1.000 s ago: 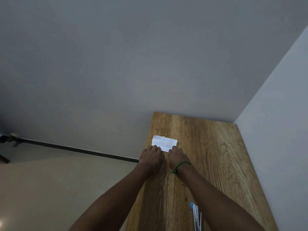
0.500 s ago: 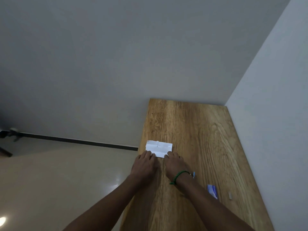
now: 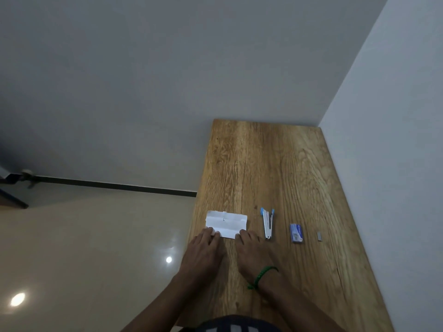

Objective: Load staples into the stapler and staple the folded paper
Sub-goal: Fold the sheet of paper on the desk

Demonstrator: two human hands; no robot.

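Note:
A folded white paper [image 3: 226, 224] lies flat near the left edge of the wooden table [image 3: 282, 168]. My left hand [image 3: 203, 250] rests palm down with its fingertips on the paper's near left corner. My right hand [image 3: 251, 252], a green band at its wrist, touches the near right corner with its fingertips. To the right of the paper lies a small silver stapler [image 3: 268, 224] with blue ends, hinged open. Further right are a blue staple box [image 3: 296, 233] and a short grey strip of staples [image 3: 319, 236].
The table stands in a corner, with a grey wall behind it and a white wall [image 3: 395, 140] along its right side. Its left edge drops to a glossy beige floor [image 3: 84, 248]. My dark shirt shows at the bottom edge.
The view has tilted down and the paper now appears lower. The stapler, staple box and staple strip have come fully into sight. Both hands stay on the paper's near edge.

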